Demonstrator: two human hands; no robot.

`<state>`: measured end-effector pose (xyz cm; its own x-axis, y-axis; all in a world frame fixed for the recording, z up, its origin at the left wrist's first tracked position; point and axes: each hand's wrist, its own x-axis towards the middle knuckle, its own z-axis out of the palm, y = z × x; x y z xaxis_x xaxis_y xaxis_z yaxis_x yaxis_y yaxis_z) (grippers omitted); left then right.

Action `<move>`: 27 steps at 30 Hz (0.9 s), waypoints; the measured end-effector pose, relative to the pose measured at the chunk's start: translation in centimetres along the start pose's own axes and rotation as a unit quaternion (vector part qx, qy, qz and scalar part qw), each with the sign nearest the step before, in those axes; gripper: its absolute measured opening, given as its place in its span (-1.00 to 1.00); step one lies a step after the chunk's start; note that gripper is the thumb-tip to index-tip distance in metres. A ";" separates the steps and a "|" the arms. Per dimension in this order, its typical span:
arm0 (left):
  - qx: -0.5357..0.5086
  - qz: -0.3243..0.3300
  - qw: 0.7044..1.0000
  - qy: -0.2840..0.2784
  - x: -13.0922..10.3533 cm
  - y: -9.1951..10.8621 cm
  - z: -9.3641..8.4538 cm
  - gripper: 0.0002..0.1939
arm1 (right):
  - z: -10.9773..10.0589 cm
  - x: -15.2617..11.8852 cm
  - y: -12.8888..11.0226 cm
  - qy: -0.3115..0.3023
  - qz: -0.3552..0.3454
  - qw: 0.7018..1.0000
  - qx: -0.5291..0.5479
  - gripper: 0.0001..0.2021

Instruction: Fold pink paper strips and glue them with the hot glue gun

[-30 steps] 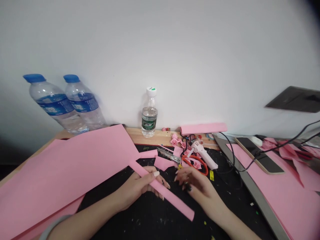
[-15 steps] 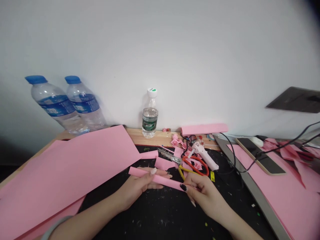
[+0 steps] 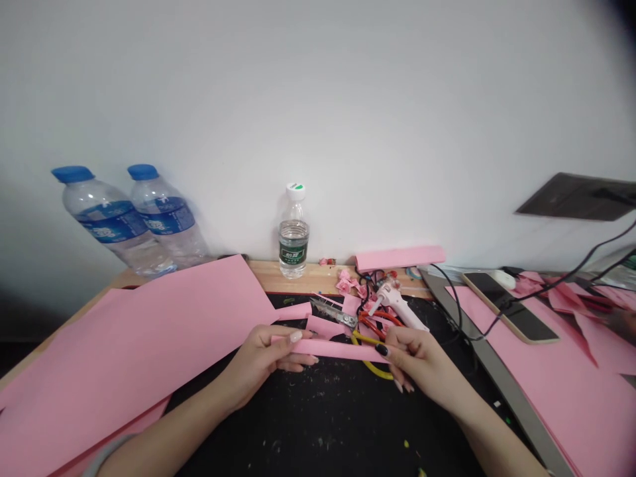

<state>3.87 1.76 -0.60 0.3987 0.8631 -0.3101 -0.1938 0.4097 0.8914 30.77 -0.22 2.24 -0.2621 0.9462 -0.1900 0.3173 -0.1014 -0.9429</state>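
Observation:
A narrow pink paper strip (image 3: 338,350) is stretched between my two hands above the black mat (image 3: 308,424). My left hand (image 3: 268,354) grips its left end, thumb on top and fingers underneath. The right end is pinched between thumb and fingers of my right hand (image 3: 410,354). Just behind the strip lie a utility knife (image 3: 334,311) and cut pink paper pieces (image 3: 322,327). Scissors with yellow handles (image 3: 377,370) show partly behind the strip and my right hand. A white glue gun (image 3: 402,308) rests beyond that hand, near red-orange handles (image 3: 372,326).
Large pink sheets (image 3: 149,344) cover the left side. Two blue-capped bottles (image 3: 163,218) and a smaller bottle (image 3: 293,238) stand by the wall. Small pink paper flowers (image 3: 345,281) lie at the back. At right are a phone (image 3: 511,308), black cables (image 3: 460,298) and more pink sheets (image 3: 541,384).
Both hands have raised the strip slightly and shifted it right, and it now lies nearly level instead of slanting down to the right. More of the yellow scissor handles shows. The view has shifted slightly.

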 end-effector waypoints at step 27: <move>0.521 0.216 0.796 0.219 -5.3 2.2 -8.3 -0.51 | -2.0 -1.6 -1.8 -0.073 0.017 0.991 -0.113 -0.69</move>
<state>-6.13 0.57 0.28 0.1006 0.9709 0.2176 0.7120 -0.2230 0.6658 32.45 -0.91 4.77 -0.3718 0.8872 -0.2731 0.5194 -0.0451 -0.8534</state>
